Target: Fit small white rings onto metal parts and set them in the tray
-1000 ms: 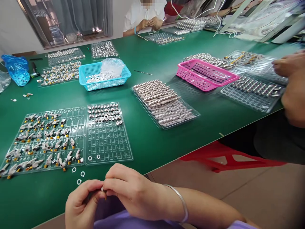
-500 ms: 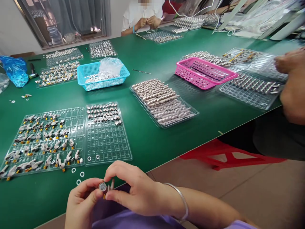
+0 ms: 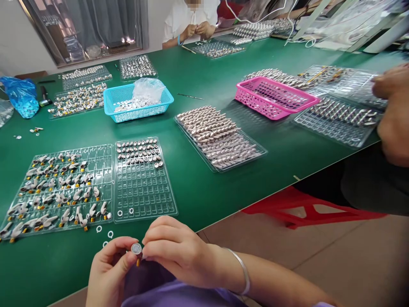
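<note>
My left hand (image 3: 108, 270) and my right hand (image 3: 174, 249) meet at the table's near edge, both pinched on one small earbud part (image 3: 136, 249) with a round silver mesh face and a yellow tip below. Just beyond them lie three loose white rings (image 3: 105, 234) on the green table (image 3: 198, 192). A clear tray (image 3: 59, 189) holding several white earbud pieces with yellow tips sits front left. Beside it a second clear grid tray (image 3: 143, 187) has several silver parts in its far rows and two rings near its front.
A blue basket (image 3: 139, 102) with a plastic bag, a pink basket (image 3: 276, 98) and a tray of silver parts (image 3: 220, 138) sit further out. A co-worker's hands (image 3: 391, 111) work at the right edge; another person (image 3: 191, 25) sits at the far end. A red stool (image 3: 306, 209) stands below.
The part's round mesh face has been turned up into view between my fingertips. My right fingers, briefly spread half a second ago, have closed back over it. The co-worker's hands shifted slightly.
</note>
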Available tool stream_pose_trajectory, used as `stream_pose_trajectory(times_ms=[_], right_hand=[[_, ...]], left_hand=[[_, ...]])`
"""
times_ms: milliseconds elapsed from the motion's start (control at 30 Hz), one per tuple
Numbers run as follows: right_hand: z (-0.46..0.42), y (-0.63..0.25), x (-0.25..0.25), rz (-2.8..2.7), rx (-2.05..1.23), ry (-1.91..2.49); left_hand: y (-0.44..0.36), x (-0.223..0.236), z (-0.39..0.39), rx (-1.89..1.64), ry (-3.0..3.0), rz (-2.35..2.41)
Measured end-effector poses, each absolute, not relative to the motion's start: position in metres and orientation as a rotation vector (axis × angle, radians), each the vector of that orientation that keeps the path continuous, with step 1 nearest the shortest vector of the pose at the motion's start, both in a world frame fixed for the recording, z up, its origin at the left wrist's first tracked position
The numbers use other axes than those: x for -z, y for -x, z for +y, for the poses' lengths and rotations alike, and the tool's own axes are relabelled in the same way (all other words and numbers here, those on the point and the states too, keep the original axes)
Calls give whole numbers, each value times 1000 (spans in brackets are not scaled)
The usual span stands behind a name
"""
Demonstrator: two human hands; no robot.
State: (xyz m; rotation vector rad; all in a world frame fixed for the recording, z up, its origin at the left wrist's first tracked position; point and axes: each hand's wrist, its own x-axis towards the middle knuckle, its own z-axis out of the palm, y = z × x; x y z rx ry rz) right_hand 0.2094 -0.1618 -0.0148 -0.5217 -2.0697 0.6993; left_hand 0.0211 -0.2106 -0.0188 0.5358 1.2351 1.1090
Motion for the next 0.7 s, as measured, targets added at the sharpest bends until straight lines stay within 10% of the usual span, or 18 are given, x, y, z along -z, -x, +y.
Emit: stream_pose_trajectory(times_ms=[700], right_hand=[[-174,-188,37,-1424,-1419,880]], left_hand=[[-23,4,-202,-1182,-1565,1410]])
